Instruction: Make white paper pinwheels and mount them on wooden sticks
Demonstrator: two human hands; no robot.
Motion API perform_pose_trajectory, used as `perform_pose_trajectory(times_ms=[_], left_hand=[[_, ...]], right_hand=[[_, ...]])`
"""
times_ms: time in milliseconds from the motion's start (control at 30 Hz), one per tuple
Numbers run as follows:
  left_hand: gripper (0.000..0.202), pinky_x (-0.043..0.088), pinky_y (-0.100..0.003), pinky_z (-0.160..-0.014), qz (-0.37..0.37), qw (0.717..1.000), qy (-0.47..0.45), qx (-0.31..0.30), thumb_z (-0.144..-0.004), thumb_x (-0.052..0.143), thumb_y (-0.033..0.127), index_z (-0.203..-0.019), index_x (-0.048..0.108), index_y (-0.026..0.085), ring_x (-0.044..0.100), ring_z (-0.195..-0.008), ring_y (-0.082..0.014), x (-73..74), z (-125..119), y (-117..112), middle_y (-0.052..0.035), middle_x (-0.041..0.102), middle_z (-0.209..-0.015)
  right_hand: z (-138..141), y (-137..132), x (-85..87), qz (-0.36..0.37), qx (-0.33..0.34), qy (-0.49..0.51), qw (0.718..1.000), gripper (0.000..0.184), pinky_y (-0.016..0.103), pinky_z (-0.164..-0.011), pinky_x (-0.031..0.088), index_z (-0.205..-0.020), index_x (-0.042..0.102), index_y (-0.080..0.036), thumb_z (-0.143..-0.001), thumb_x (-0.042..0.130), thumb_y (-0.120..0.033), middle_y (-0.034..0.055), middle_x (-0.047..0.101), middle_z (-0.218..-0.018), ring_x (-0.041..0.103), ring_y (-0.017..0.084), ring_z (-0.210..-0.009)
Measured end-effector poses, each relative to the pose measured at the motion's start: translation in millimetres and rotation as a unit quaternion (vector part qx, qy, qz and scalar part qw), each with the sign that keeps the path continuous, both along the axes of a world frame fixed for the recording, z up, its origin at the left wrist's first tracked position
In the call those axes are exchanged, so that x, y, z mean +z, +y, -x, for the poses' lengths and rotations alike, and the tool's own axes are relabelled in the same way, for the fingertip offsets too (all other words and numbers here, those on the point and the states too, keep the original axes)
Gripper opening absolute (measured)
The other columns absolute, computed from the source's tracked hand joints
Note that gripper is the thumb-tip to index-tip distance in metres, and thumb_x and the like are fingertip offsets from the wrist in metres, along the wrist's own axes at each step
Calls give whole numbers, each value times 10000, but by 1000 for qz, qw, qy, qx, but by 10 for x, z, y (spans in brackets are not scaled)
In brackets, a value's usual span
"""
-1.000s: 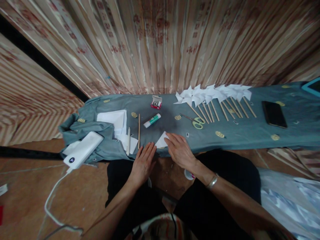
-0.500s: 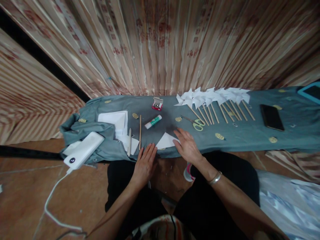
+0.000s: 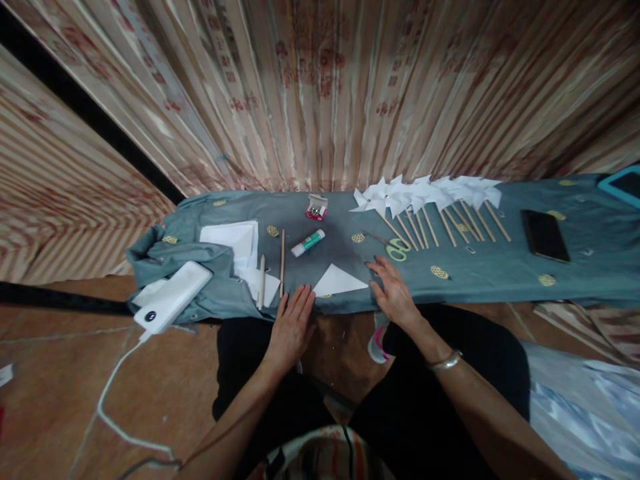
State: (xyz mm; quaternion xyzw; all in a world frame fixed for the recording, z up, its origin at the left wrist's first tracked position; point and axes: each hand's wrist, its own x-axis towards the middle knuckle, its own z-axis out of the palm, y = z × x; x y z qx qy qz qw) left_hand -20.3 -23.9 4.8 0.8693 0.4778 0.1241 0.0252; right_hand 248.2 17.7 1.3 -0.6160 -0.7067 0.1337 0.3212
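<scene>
A white sheet of paper folded into a triangle lies on the grey-green cloth in front of me. My left hand rests flat at its left corner, fingers stretched out. Just off the right corner, my right hand is open with its fingers apart and nothing in them. Beyond the paper lies a glue stick, with a wooden stick and a white pen left of it. Green-handled scissors lie past my right hand.
Several white paper pinwheels on sticks lie in a row at the back. A small red box stands open behind the glue stick. White papers and a white power bank with a cable lie left, a dark phone right.
My right hand has moved right, off the folded paper, so its right corner now shows. My left hand stays at the left corner. The view has shifted slightly.
</scene>
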Motion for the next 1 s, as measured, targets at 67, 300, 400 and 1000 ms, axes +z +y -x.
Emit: perform_pose_trajectory(times_ms=[67,300,400,1000], left_hand=[[592,249,-508,-1146,-1,1000,4,0,-870,475,169,-1439,333,84,308,-1418,-271,-8,-1,-2,-169,396,-1496],[660,211,-504,-1157,8,1000,16,-1,-861,479,182,-1479,266,91,259,-1438,-274,-47,14,-18,-172,349,-1521],[669,195,-507,-1160,5,1000,10,1,-869,464,178,-1493,235,105,252,-1440,-276,-70,10,-23,-170,339,-1526],[562,317,-457,-1141,158,871,-444,140,-938,453,380,-1450,308,201,335,-1407,-245,187,-215,184,-142,338,-1532]], right_hand=[[-7,-2,57,-10,2,25,1000,370,495,-1082,370,-1223,583,-181,-929,382,-283,156,525,-1371,467,269,-1303],[213,42,164,12,72,28,997,308,484,-1063,385,-1085,656,-200,-915,485,-393,150,501,-1399,479,279,-1296],[258,71,136,32,71,34,996,260,490,-1051,393,-1036,668,-205,-874,549,-370,146,515,-1386,502,289,-1277],[218,47,437,35,66,168,983,114,412,-1067,360,-781,628,-218,-830,618,-321,114,486,-1412,475,261,-1309]])
